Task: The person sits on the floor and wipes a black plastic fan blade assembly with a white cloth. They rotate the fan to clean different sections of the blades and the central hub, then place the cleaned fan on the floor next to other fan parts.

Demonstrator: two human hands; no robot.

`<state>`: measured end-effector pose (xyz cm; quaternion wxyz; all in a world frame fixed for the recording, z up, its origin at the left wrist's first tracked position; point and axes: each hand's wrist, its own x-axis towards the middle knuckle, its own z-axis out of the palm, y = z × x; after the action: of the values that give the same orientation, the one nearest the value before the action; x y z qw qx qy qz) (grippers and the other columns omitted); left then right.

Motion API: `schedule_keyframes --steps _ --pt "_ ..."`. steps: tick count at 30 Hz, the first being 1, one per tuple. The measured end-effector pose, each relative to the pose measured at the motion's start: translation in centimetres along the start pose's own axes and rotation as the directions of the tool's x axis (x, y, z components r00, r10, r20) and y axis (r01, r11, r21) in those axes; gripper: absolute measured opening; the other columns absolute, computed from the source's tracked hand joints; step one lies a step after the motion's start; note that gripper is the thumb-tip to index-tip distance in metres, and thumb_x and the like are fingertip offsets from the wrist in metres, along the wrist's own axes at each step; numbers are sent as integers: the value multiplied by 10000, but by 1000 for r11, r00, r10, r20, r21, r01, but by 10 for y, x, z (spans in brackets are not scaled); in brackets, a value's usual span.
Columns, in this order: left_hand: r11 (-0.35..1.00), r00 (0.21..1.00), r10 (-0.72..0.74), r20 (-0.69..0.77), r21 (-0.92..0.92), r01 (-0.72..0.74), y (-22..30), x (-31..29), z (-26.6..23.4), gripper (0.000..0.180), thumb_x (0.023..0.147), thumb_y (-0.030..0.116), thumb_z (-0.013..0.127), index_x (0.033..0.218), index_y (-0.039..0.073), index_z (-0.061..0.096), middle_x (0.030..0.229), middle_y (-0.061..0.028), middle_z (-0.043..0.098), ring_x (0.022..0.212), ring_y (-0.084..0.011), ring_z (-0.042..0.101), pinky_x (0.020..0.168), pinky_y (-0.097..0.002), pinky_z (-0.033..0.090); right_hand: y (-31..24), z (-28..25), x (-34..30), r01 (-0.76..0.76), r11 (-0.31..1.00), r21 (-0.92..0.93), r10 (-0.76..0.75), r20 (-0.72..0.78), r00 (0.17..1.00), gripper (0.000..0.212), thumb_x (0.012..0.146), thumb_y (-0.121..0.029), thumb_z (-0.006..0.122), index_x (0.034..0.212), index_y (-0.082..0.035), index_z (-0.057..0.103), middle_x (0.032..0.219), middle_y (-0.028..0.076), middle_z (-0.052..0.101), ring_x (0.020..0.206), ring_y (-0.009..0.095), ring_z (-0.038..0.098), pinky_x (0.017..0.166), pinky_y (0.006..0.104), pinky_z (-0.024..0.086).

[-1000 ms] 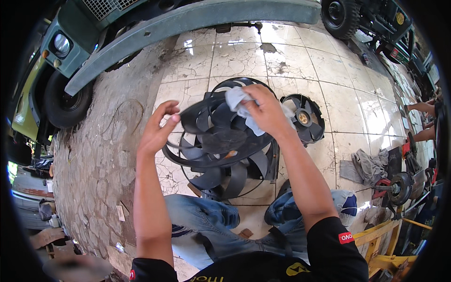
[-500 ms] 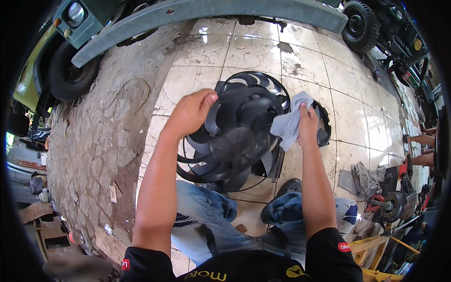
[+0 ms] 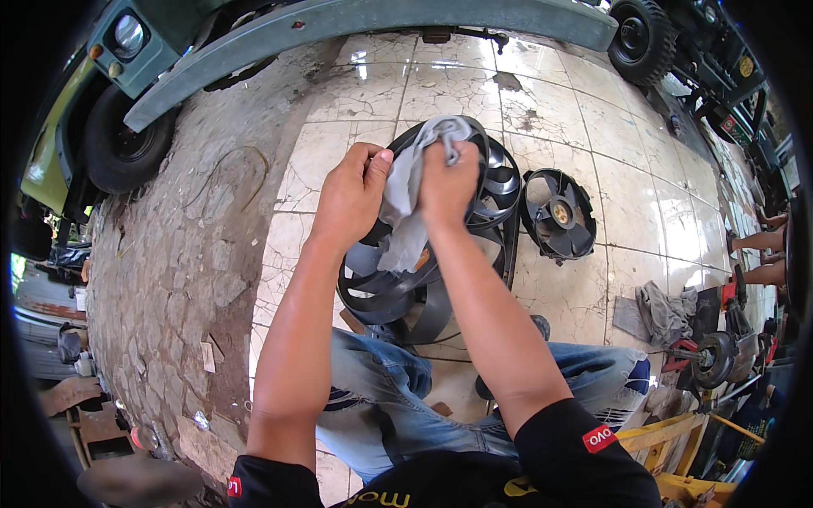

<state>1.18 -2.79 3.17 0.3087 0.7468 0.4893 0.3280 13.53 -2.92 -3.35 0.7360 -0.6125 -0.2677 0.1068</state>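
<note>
My left hand is closed at the left edge of a black plastic fan, thumb up along its rim. In my right hand is a crumpled grey cloth, pressed against the fan and hanging down between both hands. Much of the fan is hidden by the cloth and my hands. More curved black fan blades show below and behind it, over the tiles; where one fan ends and another begins I cannot tell. A smaller round black fan with a yellowish hub lies apart to the right.
Cracked white tiles meet rough stone paving at left. A grey vehicle bumper spans the far side. At right lie a grey rag and a small wheel by a yellow frame. Another person's legs show far right.
My right hand has swung left with the cloth, from beside the fan onto it. The small round fan, partly covered before, is now uncovered. My left hand stays at the fan's left edge.
</note>
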Motion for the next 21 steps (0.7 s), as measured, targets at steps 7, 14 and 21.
schedule_keyframes --steps 7,14,21 --pt "999 998 44 -48 -30 -45 -14 -1 0 320 1020 325 550 1058 13 608 804 -170 670 737 -303 644 683 -398 490 3 1 -32 405 903 -144 -352 291 889 173 800 -83 677 914 -8 570 859 191 585 804 430 586 721 467 481" --pt "1000 1000 -10 28 17 10 -3 -2 3 342 1010 356 565 1045 18 604 784 -162 659 727 -319 631 684 -418 488 19 -3 20 -39 996 -82 38 -7 999 156 848 -91 606 949 25 575 861 230 647 805 382 652 739 411 502" --pt "996 997 70 -40 -50 -71 -13 5 2 327 1009 344 574 1034 19 607 770 -134 648 698 -246 613 670 -373 487 15 -28 -37 488 870 -70 -394 495 774 363 805 8 644 1163 -29 598 1067 193 584 932 420 614 797 443 515"
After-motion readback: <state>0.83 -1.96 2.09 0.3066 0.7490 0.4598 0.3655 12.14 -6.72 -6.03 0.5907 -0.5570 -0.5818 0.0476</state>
